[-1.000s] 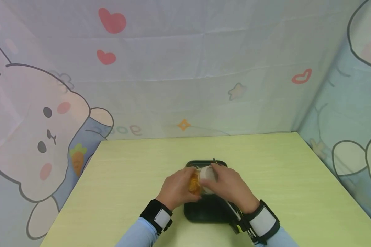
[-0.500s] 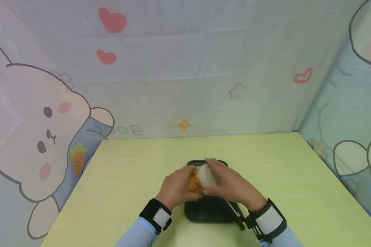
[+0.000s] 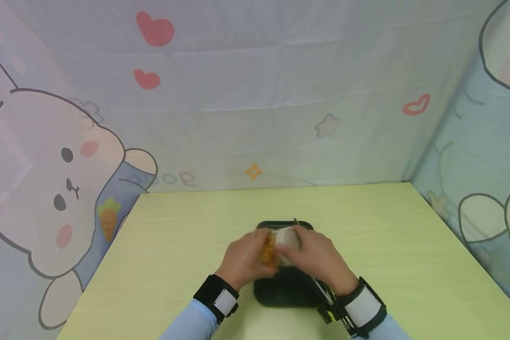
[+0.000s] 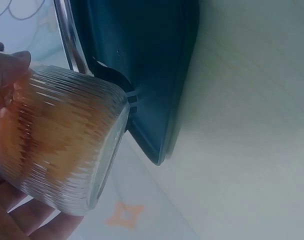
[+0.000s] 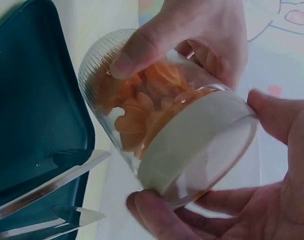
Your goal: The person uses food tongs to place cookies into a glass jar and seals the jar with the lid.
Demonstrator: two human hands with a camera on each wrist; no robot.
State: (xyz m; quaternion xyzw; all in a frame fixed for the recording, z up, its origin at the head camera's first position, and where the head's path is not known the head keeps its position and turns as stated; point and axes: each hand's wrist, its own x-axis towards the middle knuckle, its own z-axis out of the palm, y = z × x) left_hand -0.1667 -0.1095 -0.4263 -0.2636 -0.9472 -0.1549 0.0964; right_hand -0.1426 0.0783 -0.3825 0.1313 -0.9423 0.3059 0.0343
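Observation:
A ribbed glass jar [image 5: 127,107] holding orange flower-shaped pieces [image 5: 137,117] lies tilted on its side above a dark green tray [image 3: 280,290]. My left hand [image 3: 246,255] grips the glass body; its thumb presses along the side in the right wrist view. Around the jar's white lid [image 5: 202,140], the thumb and fingers of my right hand [image 3: 318,257] hold the rim from either side. The lid sits on the jar's mouth. In the left wrist view, the jar's thick base faces the camera's right, and the lid is out of sight.
On the tray lie metal utensils [image 5: 47,190] with pointed ends reaching past its edge; fork tines show beside the jar in the left wrist view. The pale yellow table [image 3: 187,222] meets a cartoon-printed cloth [image 3: 221,85] behind.
My right hand swung outward round the lid half a second ago and has turned back to its earlier grip. The left hand keeps the jar nearly still.

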